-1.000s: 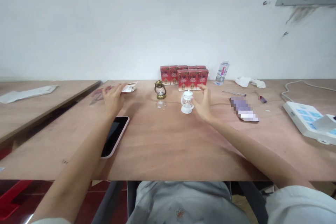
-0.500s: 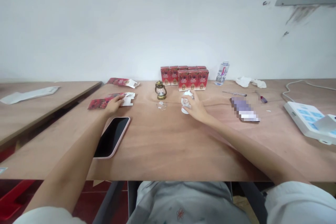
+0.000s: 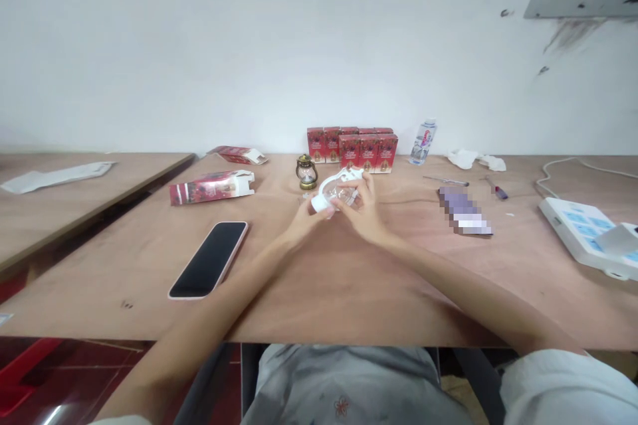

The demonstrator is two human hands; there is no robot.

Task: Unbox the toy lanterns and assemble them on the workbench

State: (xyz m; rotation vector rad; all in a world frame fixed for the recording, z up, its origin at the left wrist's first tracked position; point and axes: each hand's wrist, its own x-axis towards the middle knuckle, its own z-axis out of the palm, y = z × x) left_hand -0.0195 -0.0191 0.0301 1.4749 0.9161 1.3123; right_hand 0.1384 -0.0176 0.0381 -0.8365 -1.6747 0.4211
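Between my two hands, tilted above the table, is a small white lantern (image 3: 339,190) with a clear middle. My left hand (image 3: 310,219) is closed on its white end at the lower left. The fingers of my right hand (image 3: 363,204) wrap its other side. A bronze-coloured lantern (image 3: 307,174) stands upright just behind my left hand. Something small and clear by its foot is mostly hidden by my hand. To the left lies an opened red box (image 3: 212,188) with its white flaps out.
Several red boxes (image 3: 367,151) stand at the back, beside a water bottle (image 3: 423,142). Another opened box (image 3: 240,155) lies back left. A phone (image 3: 209,260) lies front left, a second phone (image 3: 464,211) right. Farther right are a screwdriver (image 3: 497,190), tissues (image 3: 463,158) and a power strip (image 3: 588,232).
My left hand has let go of the opened box and come right to the white lantern. My right hand has lifted and tilted the lantern, bringing it slightly left.
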